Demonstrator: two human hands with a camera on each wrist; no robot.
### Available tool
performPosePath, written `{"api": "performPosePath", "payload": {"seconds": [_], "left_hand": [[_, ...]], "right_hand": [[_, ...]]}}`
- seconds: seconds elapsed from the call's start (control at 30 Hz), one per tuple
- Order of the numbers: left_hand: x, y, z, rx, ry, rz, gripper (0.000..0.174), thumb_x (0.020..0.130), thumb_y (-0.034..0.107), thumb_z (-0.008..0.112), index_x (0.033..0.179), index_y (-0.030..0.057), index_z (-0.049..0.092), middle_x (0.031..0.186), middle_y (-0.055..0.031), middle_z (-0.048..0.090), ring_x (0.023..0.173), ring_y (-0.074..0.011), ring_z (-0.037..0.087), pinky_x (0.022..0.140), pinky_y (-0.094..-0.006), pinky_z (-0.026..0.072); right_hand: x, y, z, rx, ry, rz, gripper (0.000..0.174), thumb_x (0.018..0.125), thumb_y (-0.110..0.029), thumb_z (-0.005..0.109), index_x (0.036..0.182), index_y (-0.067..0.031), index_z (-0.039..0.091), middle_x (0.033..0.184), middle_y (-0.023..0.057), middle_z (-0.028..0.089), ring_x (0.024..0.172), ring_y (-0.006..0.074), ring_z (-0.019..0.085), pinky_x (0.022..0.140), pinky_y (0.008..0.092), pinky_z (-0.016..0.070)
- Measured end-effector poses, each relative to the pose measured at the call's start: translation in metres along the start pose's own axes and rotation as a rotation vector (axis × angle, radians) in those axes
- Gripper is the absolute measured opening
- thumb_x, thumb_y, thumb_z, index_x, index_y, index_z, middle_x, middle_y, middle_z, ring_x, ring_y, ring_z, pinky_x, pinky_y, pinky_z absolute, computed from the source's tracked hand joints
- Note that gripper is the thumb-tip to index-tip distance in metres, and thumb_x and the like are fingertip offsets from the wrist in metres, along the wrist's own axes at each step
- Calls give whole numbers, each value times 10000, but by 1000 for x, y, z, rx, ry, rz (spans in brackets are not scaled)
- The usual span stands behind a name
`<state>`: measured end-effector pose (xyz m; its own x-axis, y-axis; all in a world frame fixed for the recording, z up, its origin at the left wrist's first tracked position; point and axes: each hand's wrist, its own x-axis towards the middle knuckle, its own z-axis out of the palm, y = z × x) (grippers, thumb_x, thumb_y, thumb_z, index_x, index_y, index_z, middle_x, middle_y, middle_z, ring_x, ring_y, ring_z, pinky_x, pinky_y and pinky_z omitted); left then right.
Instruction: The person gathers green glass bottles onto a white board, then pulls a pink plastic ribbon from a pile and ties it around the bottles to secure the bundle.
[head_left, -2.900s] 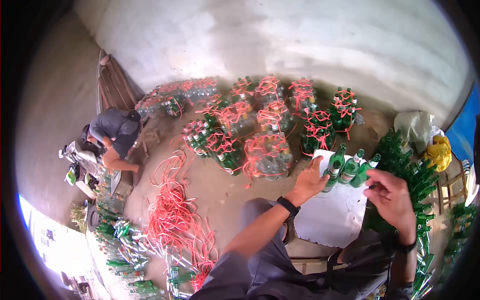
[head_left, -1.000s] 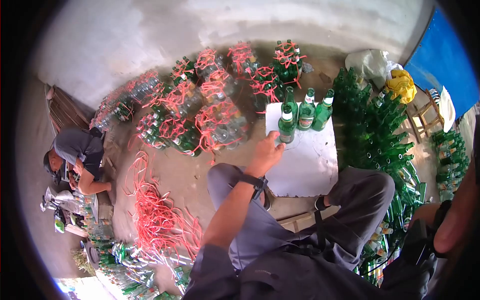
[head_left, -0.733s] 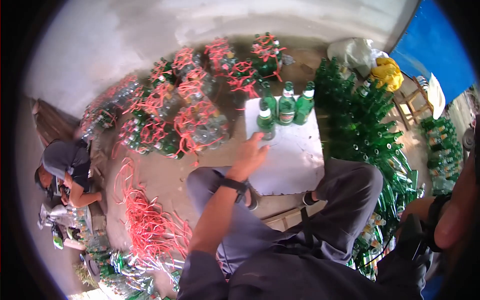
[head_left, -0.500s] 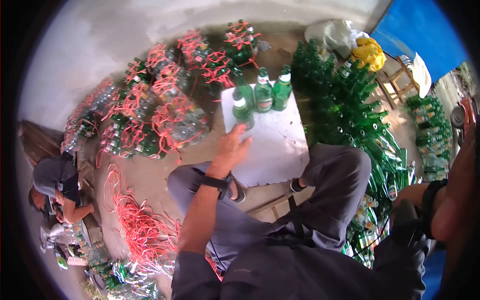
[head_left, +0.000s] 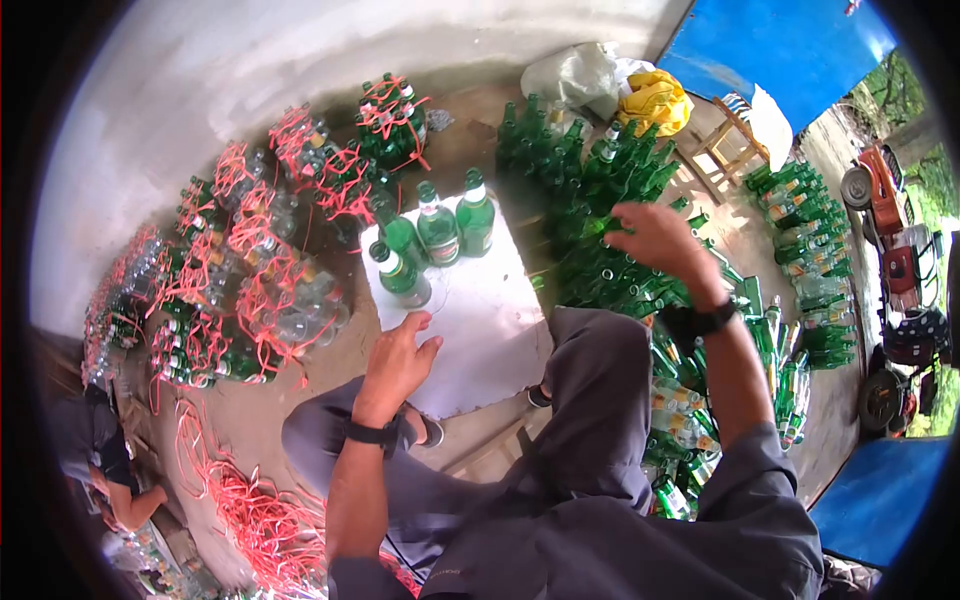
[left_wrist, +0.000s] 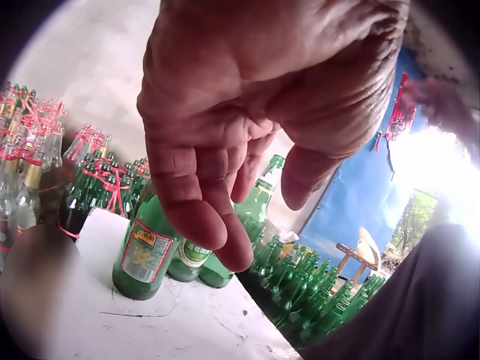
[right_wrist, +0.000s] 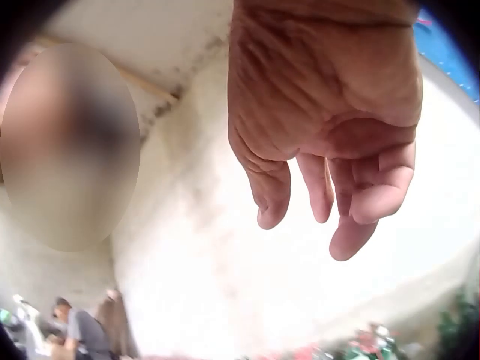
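Four green bottles stand upright on a white board [head_left: 480, 330]: one at the near left [head_left: 403, 275], the others behind it, including a middle one [head_left: 438, 225] and a right one [head_left: 476, 213]. My left hand [head_left: 395, 365] hovers over the board just below the near-left bottle, fingers loosely bent and holding nothing; in the left wrist view the hand [left_wrist: 247, 112] hangs in front of the bottles [left_wrist: 146, 251]. My right hand [head_left: 660, 240] is over the crowd of loose green bottles [head_left: 610, 275], and the right wrist view shows its fingers [right_wrist: 352, 240] relaxed around nothing.
Bundles of bottles tied with red strips [head_left: 285, 300] stand at the left, above a heap of red strips [head_left: 260, 520]. A person [head_left: 100, 450] bends at the far left. Beyond the loose bottles are a yellow bag [head_left: 655, 100], a wooden stool [head_left: 725, 150] and more bottle rows [head_left: 810, 265].
The head view has swung right. My right hand has come from the right edge to above the loose green bottles. My left hand stays near the near-left bottle, and the four bottles stand as before.
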<state>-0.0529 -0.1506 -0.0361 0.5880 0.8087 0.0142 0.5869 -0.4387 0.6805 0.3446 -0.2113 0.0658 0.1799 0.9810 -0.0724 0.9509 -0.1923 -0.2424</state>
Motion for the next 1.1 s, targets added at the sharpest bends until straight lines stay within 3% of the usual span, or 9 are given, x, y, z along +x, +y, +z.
{"api": "performPosePath", "payload": {"seconds": [0.07,0.1,0.13,0.27,0.33,0.4,0.57,0.97,1.1], "left_hand": [[3,5,-4,-5,-30,12,357,858,166,681,1156,-7,587,1083,-206,694,784,-361,682,715,-416,524],[4,6,-4,-17,-61,-22,348,861,164,678,1154,6,578,1078,-212,689,862,-387,670,765,-439,520],[5,9,-4,-28,-93,-58,340,863,161,675,1152,18,568,1073,-217,684,941,-413,657,815,-463,516],[12,18,-4,9,-156,-69,335,869,151,664,1147,-6,564,1074,-227,678,931,-415,657,808,-463,513],[14,17,0,18,-173,-62,348,868,154,664,1153,-17,559,1076,-231,677,926,-415,657,806,-463,511],[15,14,3,50,-152,-25,367,866,178,670,1165,-11,573,1081,-213,688,736,-363,674,707,-432,517],[19,23,2,41,-178,-23,362,859,169,672,1159,-12,581,1076,-207,691,710,-346,668,695,-422,513],[11,26,-3,53,-246,-154,390,837,118,681,1184,-32,584,1095,-195,693,677,-267,638,686,-381,512],[6,19,-3,35,-260,-204,387,846,174,684,1171,-16,595,1072,-208,689,696,-327,653,722,-427,511]], "right_hand": [[9,25,43,-150,-156,116,388,803,-413,697,924,-44,700,919,176,704,946,360,672,812,461,534],[11,42,68,-89,-198,146,398,797,-425,697,889,-38,707,903,177,706,930,364,676,799,462,540],[11,58,94,-62,-194,140,393,795,-407,706,878,-23,702,905,184,706,936,363,677,802,455,541],[1,69,136,-86,-217,225,358,787,-360,735,896,-20,704,918,191,711,958,356,682,810,443,546],[1,72,147,-88,-242,249,351,791,-358,734,913,-31,702,917,186,713,944,348,691,792,438,554],[3,73,158,-102,-284,254,350,805,-342,723,932,-22,655,884,184,701,903,357,686,771,455,542],[5,81,184,-63,-294,232,321,811,-322,713,835,-4,674,844,200,695,871,365,689,764,450,547],[5,96,192,196,-208,211,278,773,-219,691,820,55,683,876,265,678,885,403,676,790,444,560],[7,97,193,207,-209,209,288,766,-230,685,825,53,680,870,266,676,877,410,673,797,454,556]]}}
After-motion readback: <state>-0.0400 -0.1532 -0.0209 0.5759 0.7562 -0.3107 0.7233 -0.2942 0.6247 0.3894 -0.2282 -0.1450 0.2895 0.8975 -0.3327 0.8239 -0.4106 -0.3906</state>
